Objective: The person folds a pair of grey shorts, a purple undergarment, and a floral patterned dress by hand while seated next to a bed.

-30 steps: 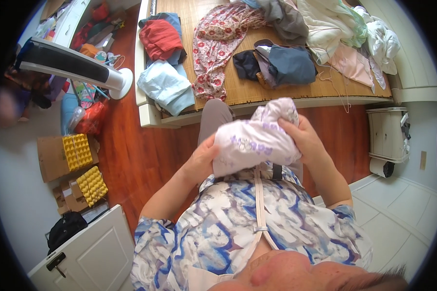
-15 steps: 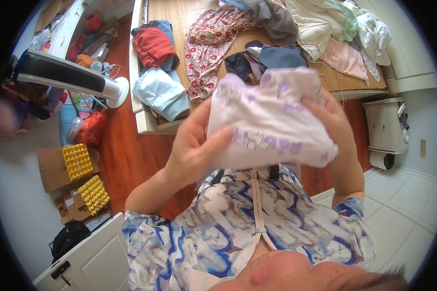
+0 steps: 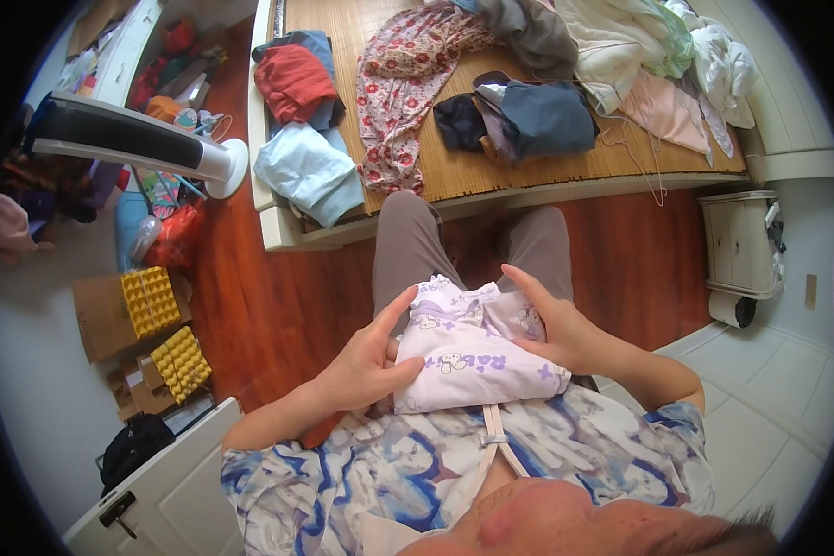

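Note:
A folded pale pink garment (image 3: pixel 477 375) with purple lettering and small cartoon animals rests at my lap, close against my patterned top. My left hand (image 3: pixel 371 360) grips its left side, with the thumb lying on the front and most fingers hidden or stretched along the edge. On the other side my right hand (image 3: pixel 565 326) holds the garment, its thumb across the front and the index finger pointing up and away. The cloth is folded into a compact bundle with loose frilled edges at the top.
Ahead is a bed edge with a woven mat (image 3: pixel 491 181). On it lie a red folded garment (image 3: pixel 295 82), light blue clothes (image 3: pixel 308 171), floral trousers (image 3: pixel 403 88), dark blue clothes (image 3: pixel 547 119) and white bedding (image 3: pixel 612 46). A tower fan (image 3: pixel 130 139) and yellow egg trays (image 3: pixel 148 304) stand left.
Both hands have brought the garment down and toward my body, from in front of the bed to my lap. My trouser knees and the dark blue clothes now show.

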Motion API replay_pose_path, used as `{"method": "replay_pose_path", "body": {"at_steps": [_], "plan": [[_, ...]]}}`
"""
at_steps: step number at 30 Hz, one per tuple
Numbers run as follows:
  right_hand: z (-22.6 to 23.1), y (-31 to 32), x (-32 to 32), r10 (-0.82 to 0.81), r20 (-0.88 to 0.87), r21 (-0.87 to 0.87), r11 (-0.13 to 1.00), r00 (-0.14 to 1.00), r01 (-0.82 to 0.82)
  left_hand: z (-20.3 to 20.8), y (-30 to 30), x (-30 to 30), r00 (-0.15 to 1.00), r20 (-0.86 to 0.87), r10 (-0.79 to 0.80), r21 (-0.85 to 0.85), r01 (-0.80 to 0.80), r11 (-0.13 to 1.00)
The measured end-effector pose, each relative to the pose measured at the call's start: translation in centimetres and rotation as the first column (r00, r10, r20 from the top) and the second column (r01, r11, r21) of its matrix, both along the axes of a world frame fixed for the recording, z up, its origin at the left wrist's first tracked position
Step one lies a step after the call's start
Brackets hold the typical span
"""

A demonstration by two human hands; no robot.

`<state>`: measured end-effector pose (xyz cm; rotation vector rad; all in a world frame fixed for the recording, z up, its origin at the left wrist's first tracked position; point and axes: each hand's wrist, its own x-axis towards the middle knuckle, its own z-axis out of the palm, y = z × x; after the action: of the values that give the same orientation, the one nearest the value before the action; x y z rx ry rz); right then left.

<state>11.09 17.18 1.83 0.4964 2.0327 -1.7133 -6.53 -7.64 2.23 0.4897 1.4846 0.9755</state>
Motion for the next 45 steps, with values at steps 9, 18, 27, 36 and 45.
{"method": "replay_pose_path", "body": {"at_steps": [9, 18, 27, 36, 45], "plan": [[-2.7, 1.8, -0.3, 0.318, -0.309, -0.192, 0.902, 0.896, -0.386, 0.5, 1.5, -0.9, 0.624, -0.759, -0.185, 0.177, 0.472, 0.864], [-9.9, 2.5, 2.0, -0.114, 0.118, -0.802, 0.575, 0.986, 0.162, -12.3, 0.1, 0.0, 0.527, 0.810, 0.258, -0.073, -0.346, 0.935], [-7.9, 1.0, -2.4, -0.497, 0.028, -0.398, 0.790, 0.867, 0.466, -12.6, 3.3, 0.4, 0.656, 0.678, 0.331, 0.121, -0.544, 0.830], [-0.9, 2.1, -3.5, -0.372, -0.358, 0.066, 0.905, 0.856, 0.421, -7.1, 5.8, -1.2, 0.716, 0.543, 0.439, 0.219, -0.625, 0.749], [1.7, 0.2, -2.7, 0.509, -0.401, 0.423, 0.840, 0.761, -0.339, -8.0, 4.2, 1.0, 0.486, 0.830, 0.275, -0.161, -0.265, 0.951]]}}
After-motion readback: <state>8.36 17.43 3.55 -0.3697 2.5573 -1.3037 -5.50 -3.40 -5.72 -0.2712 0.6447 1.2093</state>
